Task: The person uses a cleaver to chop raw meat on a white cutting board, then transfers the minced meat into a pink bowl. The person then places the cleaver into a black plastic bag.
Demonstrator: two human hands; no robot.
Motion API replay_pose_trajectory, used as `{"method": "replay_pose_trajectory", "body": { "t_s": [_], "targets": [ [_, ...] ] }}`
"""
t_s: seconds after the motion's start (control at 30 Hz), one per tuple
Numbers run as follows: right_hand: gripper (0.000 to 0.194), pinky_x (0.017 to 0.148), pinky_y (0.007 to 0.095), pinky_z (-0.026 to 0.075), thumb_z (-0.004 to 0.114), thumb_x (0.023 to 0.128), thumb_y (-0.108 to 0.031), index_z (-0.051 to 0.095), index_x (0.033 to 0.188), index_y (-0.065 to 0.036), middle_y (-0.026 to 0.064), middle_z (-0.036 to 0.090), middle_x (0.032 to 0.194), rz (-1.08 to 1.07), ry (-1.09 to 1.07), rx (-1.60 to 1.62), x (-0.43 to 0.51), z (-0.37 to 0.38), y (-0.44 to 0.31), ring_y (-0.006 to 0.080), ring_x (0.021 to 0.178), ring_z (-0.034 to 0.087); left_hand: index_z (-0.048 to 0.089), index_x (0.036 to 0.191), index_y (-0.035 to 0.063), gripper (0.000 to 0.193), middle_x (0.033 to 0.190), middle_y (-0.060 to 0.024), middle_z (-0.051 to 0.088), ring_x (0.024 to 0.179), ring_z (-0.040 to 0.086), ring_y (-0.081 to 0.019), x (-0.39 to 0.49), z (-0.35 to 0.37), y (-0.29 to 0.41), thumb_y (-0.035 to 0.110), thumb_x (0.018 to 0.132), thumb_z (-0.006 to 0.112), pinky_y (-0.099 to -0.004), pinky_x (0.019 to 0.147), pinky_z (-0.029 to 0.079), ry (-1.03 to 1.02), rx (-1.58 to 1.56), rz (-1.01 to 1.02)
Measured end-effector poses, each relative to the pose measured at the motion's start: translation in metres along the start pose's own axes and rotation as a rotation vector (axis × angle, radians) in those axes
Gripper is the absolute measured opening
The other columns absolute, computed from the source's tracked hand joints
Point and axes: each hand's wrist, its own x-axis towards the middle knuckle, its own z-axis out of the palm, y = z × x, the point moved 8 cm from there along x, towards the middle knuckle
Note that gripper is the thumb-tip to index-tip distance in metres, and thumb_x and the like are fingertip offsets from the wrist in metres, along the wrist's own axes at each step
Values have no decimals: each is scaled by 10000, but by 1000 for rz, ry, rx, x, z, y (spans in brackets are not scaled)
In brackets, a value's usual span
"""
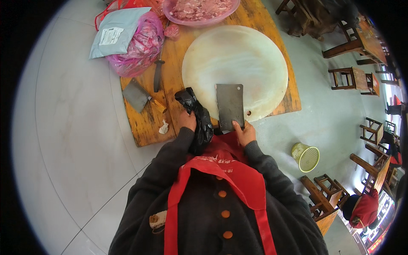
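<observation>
My left hand (187, 120) grips a crumpled black plastic bag (203, 122) at the near edge of the wooden table (173, 108). In my right hand (244, 132) is a broad cleaver (230, 105), its blade lying over the near part of a round, pale cutting board (236, 60); its handle is hidden. Left of the bag lie a second cleaver (137, 95) with a wooden handle, a black-handled knife (157, 76) and a crumpled white scrap (163, 127). Beyond the board stands a pink plastic basin (204, 21) of raw, cut meat (200, 9).
A pink plastic bag (140, 54) and a grey mailing bag (118, 35) bearing a label occupy the table's far left. On the floor to the right are a yellow-green mesh basket (304, 156) and wooden stools (350, 78). Another person (365, 208) in red is at lower right.
</observation>
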Motion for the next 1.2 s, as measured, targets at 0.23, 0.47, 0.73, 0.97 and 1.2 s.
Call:
{"method": "replay_pose_trajectory", "body": {
  "t_s": [0.23,0.47,0.73,0.97,1.2],
  "targets": [
    [315,299,275,333,670,896,-311,518,754,-74,8,475,486,135,84,418,12,-29,-1,106,334,430,602,945,-117,283,918,-296,634,880,620,-418,23,-24,1,153,881,550,-431,767,465,113,-83,31],
    [356,299,299,335,661,893,-342,513,745,-54,27,464,469,-103,274,113,29,-44,13,125,328,430,589,1059,-90,325,974,-299,627,926,606,-440,62,-7,-17,158,848,601,-460,790,475,3,-30,-98],
    [410,382,343,439,657,880,-366,576,863,35,131,559,554,47,-110,274,27,52,-31,210,383,542,605,977,-94,272,974,-281,637,935,613,-423,57,-6,-26,149,858,585,-435,803,470,-63,-137,-156],
    [423,294,313,367,685,868,-376,480,738,-29,56,495,522,106,220,481,112,-73,-47,160,338,467,569,1060,-103,306,1078,-204,621,969,579,-319,55,-2,-35,168,926,528,-385,854,438,230,-395,-309],
    [334,313,342,369,645,896,-282,502,837,14,74,490,552,83,260,362,205,-164,-63,177,344,450,576,1116,-99,295,1093,-247,629,983,603,-371,54,4,-12,104,915,503,-408,863,456,313,-293,-300]
  ]
}}
